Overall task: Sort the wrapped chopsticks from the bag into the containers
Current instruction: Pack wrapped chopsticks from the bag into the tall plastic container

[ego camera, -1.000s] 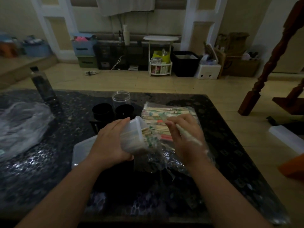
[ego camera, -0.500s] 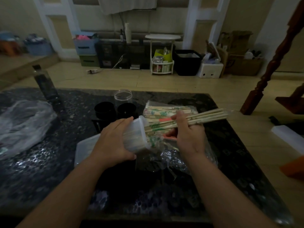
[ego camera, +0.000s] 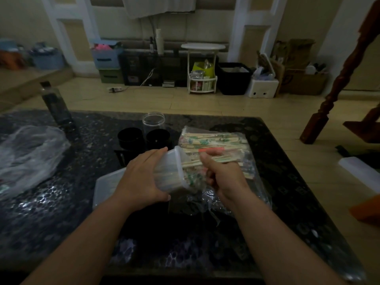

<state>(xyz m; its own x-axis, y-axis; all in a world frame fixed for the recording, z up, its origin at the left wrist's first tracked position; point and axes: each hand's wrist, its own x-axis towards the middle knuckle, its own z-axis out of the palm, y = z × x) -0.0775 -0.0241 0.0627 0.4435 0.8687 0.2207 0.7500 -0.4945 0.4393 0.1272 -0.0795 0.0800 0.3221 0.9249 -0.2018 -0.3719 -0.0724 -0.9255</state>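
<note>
My left hand (ego camera: 141, 179) grips a translucent white plastic container (ego camera: 171, 171), tipped on its side with its mouth facing right and wrapped chopsticks inside. My right hand (ego camera: 223, 174) is closed on a small bundle of wrapped chopsticks (ego camera: 224, 159), whose left ends sit in the container's mouth. Behind the hands lies a clear plastic bag (ego camera: 213, 140) packed with wrapped chopsticks, one with a red wrapper. Two black cups (ego camera: 130, 136) and a clear jar (ego camera: 153, 120) stand on the dark table just beyond.
A flat white lid or tray (ego camera: 104, 186) lies under my left wrist. A crumpled clear bag (ego camera: 26, 153) is at the left, a dark bottle (ego camera: 54, 105) at the back left. The table's right edge (ego camera: 287, 161) runs close to the chopstick bag.
My right hand has pushed the bundle of chopsticks leftward into the container's mouth; half a second ago they stuck out far to the right. My left hand keeps holding the container.
</note>
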